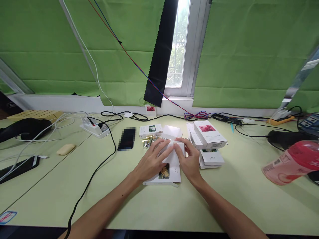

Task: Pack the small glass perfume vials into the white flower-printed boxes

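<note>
Both hands grip a small white box (170, 156) in the middle of the table. My left hand (155, 157) wraps its left side, fingers on the top. From the other side my right hand (187, 158) closes on it, thumb pressed to the top face. Beneath lies a white box with a yellow flower picture (164, 172), an end flap sticking out towards me. Behind the hands are several shiny gold and silver packets (149, 140), partly hidden, a plain white box (171, 132) and a white box with a white flower picture (150, 130).
To the right are stacked boxes, with a red-pictured one (208, 132) on top, and a pink bottle (292, 162). At left lie a dark phone (127, 139), a power strip (95, 128) and a black cable (98, 169) running to the front edge.
</note>
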